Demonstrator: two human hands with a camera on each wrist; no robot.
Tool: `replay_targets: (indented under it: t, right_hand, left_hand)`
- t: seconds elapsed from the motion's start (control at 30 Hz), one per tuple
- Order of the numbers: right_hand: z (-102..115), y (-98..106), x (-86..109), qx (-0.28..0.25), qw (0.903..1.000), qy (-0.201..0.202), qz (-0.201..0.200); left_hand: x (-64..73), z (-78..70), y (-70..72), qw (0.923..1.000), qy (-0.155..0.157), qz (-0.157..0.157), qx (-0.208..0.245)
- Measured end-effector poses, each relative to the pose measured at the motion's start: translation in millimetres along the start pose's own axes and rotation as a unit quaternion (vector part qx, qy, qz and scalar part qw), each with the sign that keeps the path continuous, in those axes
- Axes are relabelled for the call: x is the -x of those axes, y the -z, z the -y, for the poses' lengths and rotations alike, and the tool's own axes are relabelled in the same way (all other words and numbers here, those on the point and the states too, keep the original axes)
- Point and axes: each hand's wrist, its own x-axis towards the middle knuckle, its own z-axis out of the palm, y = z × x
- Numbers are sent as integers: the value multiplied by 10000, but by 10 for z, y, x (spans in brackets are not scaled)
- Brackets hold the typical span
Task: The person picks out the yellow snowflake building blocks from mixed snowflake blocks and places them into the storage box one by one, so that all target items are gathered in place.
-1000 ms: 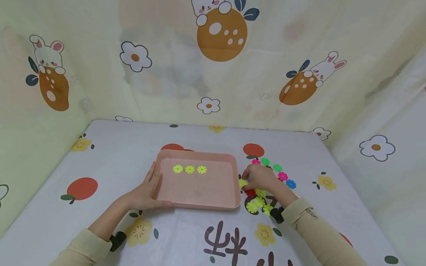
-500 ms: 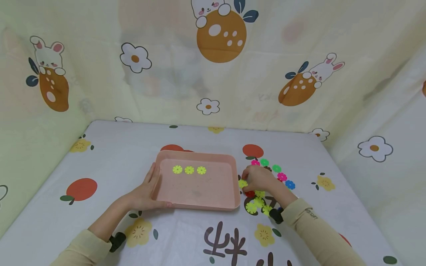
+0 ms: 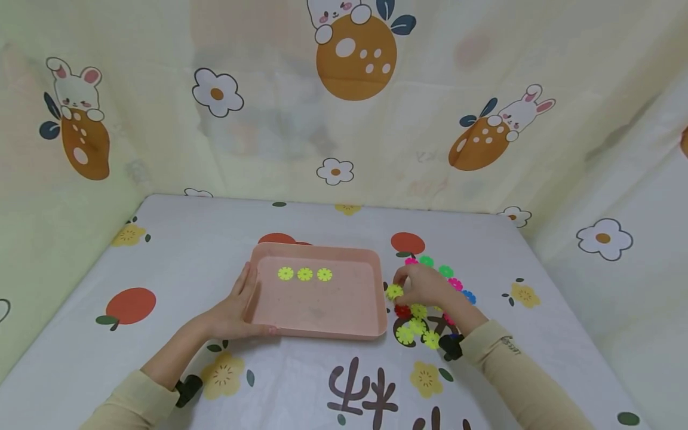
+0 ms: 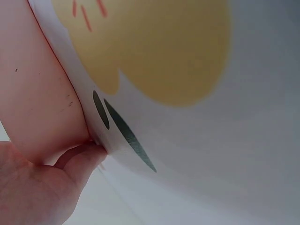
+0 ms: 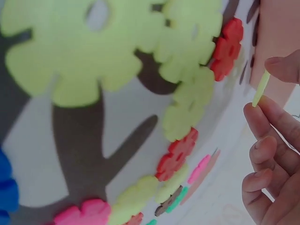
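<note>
While the right hand (image 3: pixel 427 288) pinches a yellow flower piece (image 3: pixel 395 291), left hand (image 3: pixel 231 315) outstretched, touching pink tray (image 3: pixel 344 307)

Person had a plain beige fabric left sleeve (image 3: pixel 131 399) and a matching right sleeve (image 3: pixel 524 373), that one with small dark lettering (image 3: pixel 510 344) near the cuff, plus a chunky black camera (image 3: pixel 189 390) strapped at each wrist.

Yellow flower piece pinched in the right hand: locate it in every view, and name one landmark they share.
Head: yellow flower piece right of centre, beside the pink tray.
Left wrist: not in it.
Right wrist: piece near the right edge, edge-on.
Shared landmark: the pink tray, in all three.
</note>
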Motion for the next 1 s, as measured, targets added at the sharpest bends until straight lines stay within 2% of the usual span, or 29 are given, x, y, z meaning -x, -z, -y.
replay_targets:
  t: [0.37, 0.67, 0.87, 1.0]
  right_hand:
    - [7, 116, 12, 115, 9974, 614, -357]
    - [91, 199, -17, -85, 9959, 690, -587]
    - [173, 180, -92, 25, 9922, 971, -783]
    - [248, 143, -142, -64, 9921, 1018, -729]
  left_hand:
    - [9, 18, -6, 10000, -12, -43, -21]
    - [-14, 41, -15, 10000, -12, -49, -47]
    - [-14, 44, -18, 10000, -13, -34, -63]
    - [-19, 44, -17, 10000, -30, -21, -66]
